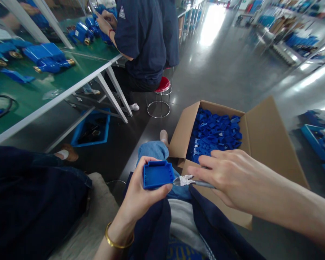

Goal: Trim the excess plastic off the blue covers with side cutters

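Observation:
My left hand grips a small blue plastic housing, its hollow side facing up, with fingers along the far side and thumb at the near right corner. In my right hand is a pair of cutting pliers, fingers closed round the handles. The pliers' jaws reach the right edge of the housing; whether they bite into it I cannot tell. Beyond my right hand stands an open cardboard box holding a heap of blue plastic parts.
A green-topped bench on the left carries blue meter-like assemblies. Ahead, a person in dark blue sits on a red stool. A blue crate lies under the bench. Another seated person's dark clothing is close at left.

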`<action>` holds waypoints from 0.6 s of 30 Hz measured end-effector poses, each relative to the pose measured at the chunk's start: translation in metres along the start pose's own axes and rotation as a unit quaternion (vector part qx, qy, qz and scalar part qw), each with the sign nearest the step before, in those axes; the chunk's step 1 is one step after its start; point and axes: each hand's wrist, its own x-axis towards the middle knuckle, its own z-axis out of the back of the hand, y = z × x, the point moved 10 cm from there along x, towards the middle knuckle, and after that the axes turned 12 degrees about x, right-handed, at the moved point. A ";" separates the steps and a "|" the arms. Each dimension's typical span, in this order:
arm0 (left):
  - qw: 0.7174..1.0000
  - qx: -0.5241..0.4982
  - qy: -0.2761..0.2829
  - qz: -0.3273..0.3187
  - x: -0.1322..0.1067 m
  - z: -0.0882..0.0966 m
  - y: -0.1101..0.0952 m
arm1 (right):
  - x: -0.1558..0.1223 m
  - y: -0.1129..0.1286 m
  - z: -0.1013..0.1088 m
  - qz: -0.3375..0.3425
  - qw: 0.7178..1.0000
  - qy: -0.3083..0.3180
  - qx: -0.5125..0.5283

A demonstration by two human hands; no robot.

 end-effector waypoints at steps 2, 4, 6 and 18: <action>1.000 -0.002 0.003 0.003 0.000 -0.001 0.000 | 0.000 -0.001 0.001 -0.005 1.000 0.001 0.003; 1.000 -0.011 0.008 0.009 0.001 -0.002 0.001 | 0.002 -0.002 0.004 -0.007 1.000 -0.006 -0.001; 1.000 -0.025 0.006 0.016 0.002 -0.003 0.002 | 0.004 -0.001 0.009 -0.002 1.000 -0.021 -0.008; 0.983 -0.174 -0.026 0.058 0.011 0.006 0.019 | -0.008 -0.041 0.011 -0.143 0.965 -0.160 0.153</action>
